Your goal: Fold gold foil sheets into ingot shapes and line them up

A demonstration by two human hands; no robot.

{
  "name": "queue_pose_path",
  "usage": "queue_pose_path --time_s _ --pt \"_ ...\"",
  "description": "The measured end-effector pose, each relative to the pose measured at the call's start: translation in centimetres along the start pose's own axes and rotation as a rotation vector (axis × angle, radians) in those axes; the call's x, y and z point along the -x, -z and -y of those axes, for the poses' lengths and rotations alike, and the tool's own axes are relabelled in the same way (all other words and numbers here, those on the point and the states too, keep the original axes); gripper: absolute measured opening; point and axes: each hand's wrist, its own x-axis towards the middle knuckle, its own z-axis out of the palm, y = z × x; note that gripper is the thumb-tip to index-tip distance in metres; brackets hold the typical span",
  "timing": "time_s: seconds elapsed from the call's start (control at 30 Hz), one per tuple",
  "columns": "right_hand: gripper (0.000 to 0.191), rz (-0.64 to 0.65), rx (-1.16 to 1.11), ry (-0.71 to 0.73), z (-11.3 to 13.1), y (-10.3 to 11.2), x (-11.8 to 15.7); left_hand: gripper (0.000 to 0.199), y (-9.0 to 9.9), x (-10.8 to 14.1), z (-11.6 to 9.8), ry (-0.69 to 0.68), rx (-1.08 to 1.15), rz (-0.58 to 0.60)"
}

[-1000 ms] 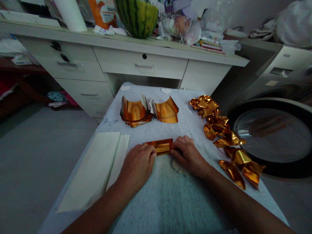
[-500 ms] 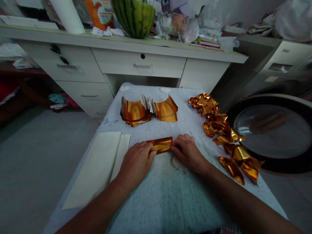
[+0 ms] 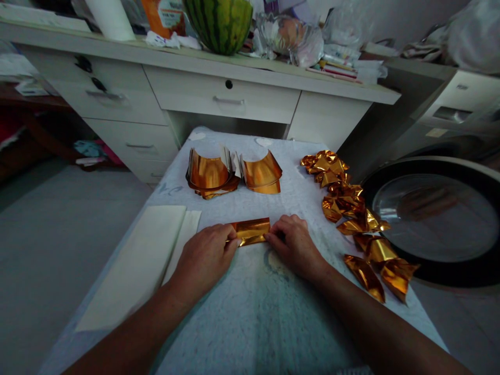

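A folded strip of shiny gold foil paper (image 3: 252, 231) lies on the cloth-covered table (image 3: 242, 323). My left hand (image 3: 209, 255) pinches its left end between thumb and fingers. At the strip's right end, my right hand (image 3: 294, 244) pinches the lower corner. Beyond the hands stand two stacks of curved gold foil sheets, one on the left (image 3: 211, 173) and one on the right (image 3: 261, 172). Several folded gold foil pieces (image 3: 344, 200) form a line down the table's right side.
Folded cream paper (image 3: 136, 260) lies along the table's left side. Behind the table, a white desk (image 3: 230, 99) holds a cut watermelon (image 3: 221, 23) and a glass bowl (image 3: 279, 36). A round appliance door (image 3: 433, 213) stands open at the right.
The view has shifted slightly, so the table's contents sit a little further left. Both hands still hold the strip, and slightly more of its length shows between them.
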Motion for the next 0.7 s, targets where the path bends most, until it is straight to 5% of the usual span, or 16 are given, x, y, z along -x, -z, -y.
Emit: queue_pose_path --time_s 0.7 --pt "0.019 -0.010 0.061 -0.053 0.14 -0.13 -0.28 0.013 -0.57 0.11 0.13 -0.002 -0.118 -0.031"
